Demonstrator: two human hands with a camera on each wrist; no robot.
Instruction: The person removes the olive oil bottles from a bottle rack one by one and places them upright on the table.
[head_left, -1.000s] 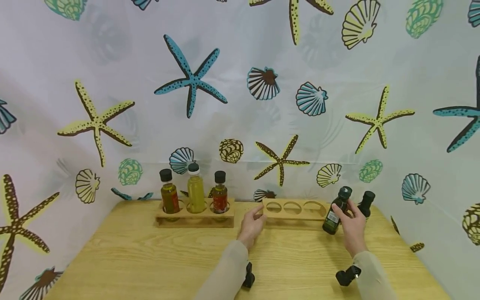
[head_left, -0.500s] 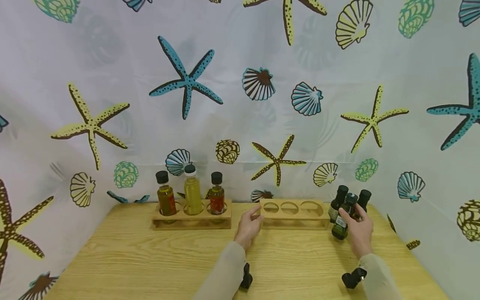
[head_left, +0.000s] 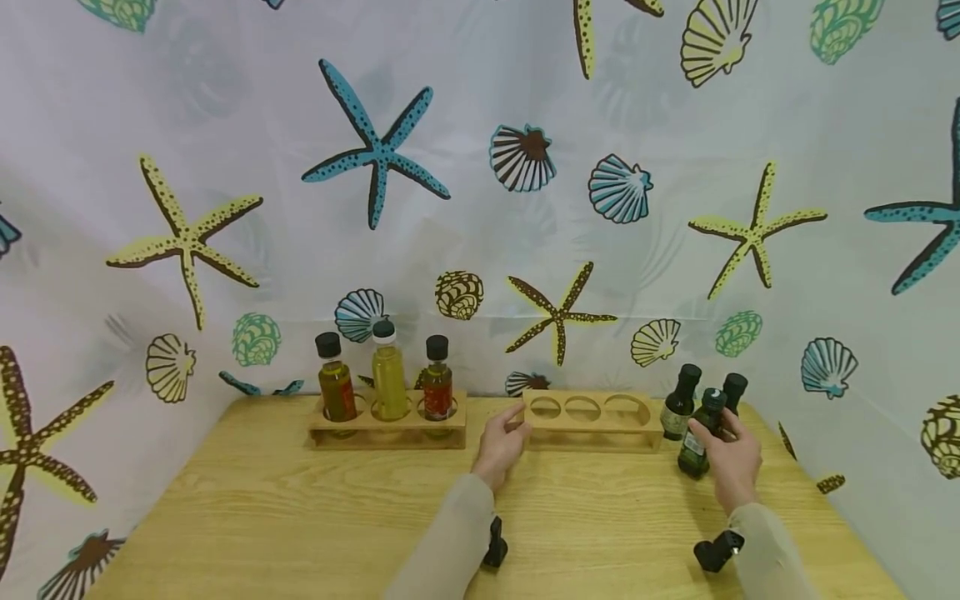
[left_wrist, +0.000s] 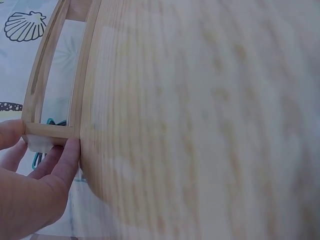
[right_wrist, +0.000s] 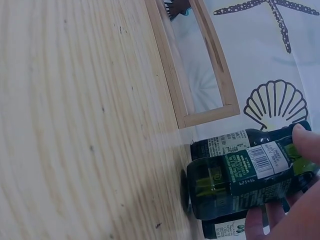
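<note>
In the head view my right hand (head_left: pixel 735 462) holds a dark green glass bottle (head_left: pixel 702 435), slightly tilted. The right wrist view shows its barcode label (right_wrist: pixel 264 161), with my thumb on one side and fingers on the other. Its base is close to the table; I cannot tell whether it touches. Two dark bottles, one with a pale label (head_left: pixel 678 408) and one partly hidden (head_left: pixel 734 390), stand just behind it. My left hand (head_left: pixel 501 447) grips the left end of a wooden bottle rack (head_left: pixel 592 422), thumb and fingertips on its end panel (left_wrist: pixel 50 131). This rack's round holes contain no bottles.
To the left stands a second wooden rack (head_left: pixel 386 437) with three black-capped oil bottles, the middle one pale yellow (head_left: pixel 389 382). Both racks are at the back of the wooden table (head_left: pixel 300 517), against a shell-patterned curtain (head_left: pixel 465 225).
My right hand has moved the green bottle rightward, away from the rack's right end. A dark bottle behind it has come into sight. The left hand stays at the rack's end.
</note>
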